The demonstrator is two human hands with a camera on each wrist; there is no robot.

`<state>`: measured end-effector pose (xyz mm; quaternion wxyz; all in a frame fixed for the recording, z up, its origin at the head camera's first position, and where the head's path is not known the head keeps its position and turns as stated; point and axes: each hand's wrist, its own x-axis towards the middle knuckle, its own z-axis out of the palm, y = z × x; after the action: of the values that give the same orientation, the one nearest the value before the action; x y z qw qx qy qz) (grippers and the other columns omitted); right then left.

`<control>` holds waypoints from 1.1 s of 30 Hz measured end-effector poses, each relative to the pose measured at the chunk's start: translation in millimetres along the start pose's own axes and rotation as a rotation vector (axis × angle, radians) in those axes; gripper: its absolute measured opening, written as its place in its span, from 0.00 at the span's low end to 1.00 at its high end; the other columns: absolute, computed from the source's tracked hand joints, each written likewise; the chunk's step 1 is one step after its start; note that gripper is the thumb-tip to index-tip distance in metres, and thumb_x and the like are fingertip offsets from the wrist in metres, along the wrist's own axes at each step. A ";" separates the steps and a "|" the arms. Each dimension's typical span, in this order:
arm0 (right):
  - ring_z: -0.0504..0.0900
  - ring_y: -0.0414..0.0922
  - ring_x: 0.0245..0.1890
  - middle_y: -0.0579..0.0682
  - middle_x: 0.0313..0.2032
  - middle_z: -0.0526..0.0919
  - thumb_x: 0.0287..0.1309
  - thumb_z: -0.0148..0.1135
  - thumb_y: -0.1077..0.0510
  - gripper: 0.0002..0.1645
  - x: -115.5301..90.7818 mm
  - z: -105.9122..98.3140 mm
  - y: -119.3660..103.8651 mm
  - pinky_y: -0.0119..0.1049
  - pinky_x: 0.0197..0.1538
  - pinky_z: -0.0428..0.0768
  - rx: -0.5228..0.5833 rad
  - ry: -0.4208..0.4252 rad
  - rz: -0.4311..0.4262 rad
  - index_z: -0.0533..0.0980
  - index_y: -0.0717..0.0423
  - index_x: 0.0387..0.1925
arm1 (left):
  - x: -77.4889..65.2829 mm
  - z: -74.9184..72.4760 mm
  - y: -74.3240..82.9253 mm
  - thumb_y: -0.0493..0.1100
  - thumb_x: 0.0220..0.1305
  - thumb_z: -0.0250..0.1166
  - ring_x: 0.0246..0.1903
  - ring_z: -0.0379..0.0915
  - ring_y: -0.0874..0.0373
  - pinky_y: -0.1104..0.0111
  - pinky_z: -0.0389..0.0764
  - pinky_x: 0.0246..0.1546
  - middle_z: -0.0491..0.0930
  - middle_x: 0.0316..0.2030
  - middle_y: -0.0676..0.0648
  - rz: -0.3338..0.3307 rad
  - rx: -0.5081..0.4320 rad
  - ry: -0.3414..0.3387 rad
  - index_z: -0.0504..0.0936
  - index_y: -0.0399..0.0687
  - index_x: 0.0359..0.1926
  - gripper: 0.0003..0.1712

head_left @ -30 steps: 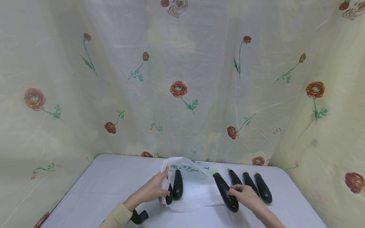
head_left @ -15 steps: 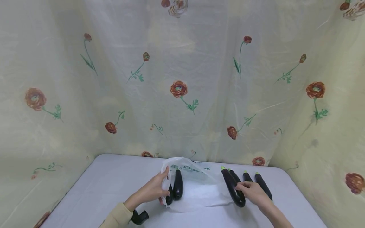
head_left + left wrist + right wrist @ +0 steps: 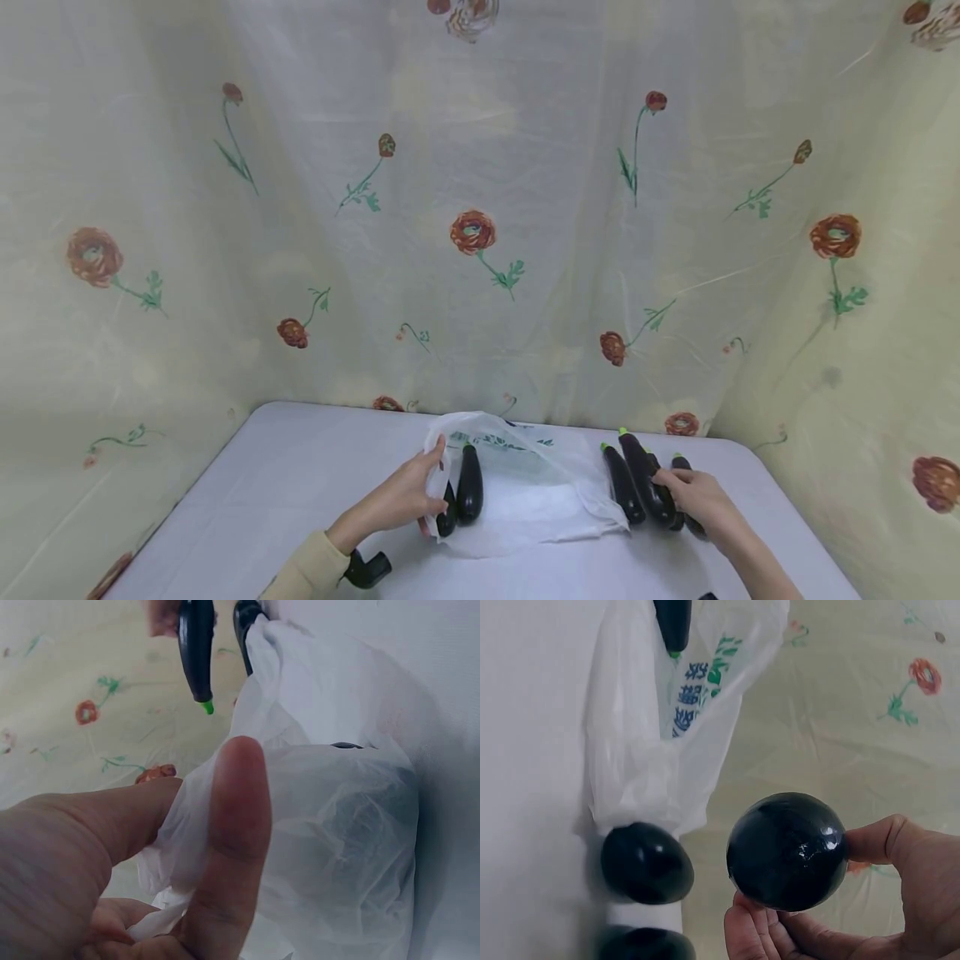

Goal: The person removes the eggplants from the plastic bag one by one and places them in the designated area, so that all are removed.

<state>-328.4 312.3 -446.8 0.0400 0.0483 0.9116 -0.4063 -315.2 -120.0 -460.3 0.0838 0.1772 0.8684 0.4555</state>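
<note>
- The right hand (image 3: pixel 697 500) pinches the held eggplant (image 3: pixel 641 473) by its side, between thumb and fingers.
- In the head view the held eggplant's long axis runs away from the person, leaning slightly left: green stem far, blunt end near.
- It is raised above the white table (image 3: pixel 337 450), right of the white plastic bag (image 3: pixel 536 504); the right wrist view meets its round end nearly head-on.
- The left hand (image 3: pixel 397 500) pinches the bag's left edge, thumb and fingers apart around it; the bag's mouth gapes toward the right.
- Inside lie a long eggplant (image 3: pixel 470 485), stem pointing away, and a second eggplant (image 3: pixel 447 510), mostly hidden.
- Just right of the bag's edge, a loose eggplant (image 3: pixel 622 483) lies almost parallel to the held one, stem also far and left.
- Beyond, a rightmost eggplant (image 3: pixel 681 462) shows its stem end behind the right hand; another is largely covered.
</note>
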 end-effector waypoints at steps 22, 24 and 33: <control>0.81 0.53 0.43 0.71 0.46 0.80 0.65 0.50 0.45 0.39 15.7 -38.5 35.8 0.53 0.53 0.79 -0.001 0.060 0.039 0.68 0.81 0.57 | -0.5 -1.2 2.7 0.30 0.53 0.69 0.15 0.75 0.56 0.55 0.85 0.22 0.61 0.68 0.33 -0.026 -0.019 -0.002 0.42 0.40 0.76 0.57; 0.81 0.51 0.42 0.70 0.45 0.80 0.65 0.50 0.45 0.40 16.8 -41.5 39.2 0.50 0.52 0.79 0.001 0.065 0.045 0.67 0.81 0.57 | -0.2 -1.4 2.3 0.30 0.53 0.69 0.15 0.75 0.56 0.54 0.85 0.22 0.60 0.68 0.33 -0.020 -0.017 -0.001 0.42 0.39 0.76 0.57; 0.71 0.69 0.55 0.78 0.53 0.71 0.63 0.46 0.38 0.50 21.5 -53.7 56.1 0.64 0.60 0.70 0.009 0.036 0.133 0.58 0.85 0.61 | -1.0 -2.8 2.2 0.30 0.53 0.68 0.15 0.75 0.57 0.51 0.85 0.24 0.60 0.67 0.33 -0.008 -0.011 0.005 0.42 0.39 0.76 0.56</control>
<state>-344.8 390.8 -454.7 0.0504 0.1162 0.9051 -0.4058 -314.7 -121.3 -456.9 0.0843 0.1723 0.8668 0.4603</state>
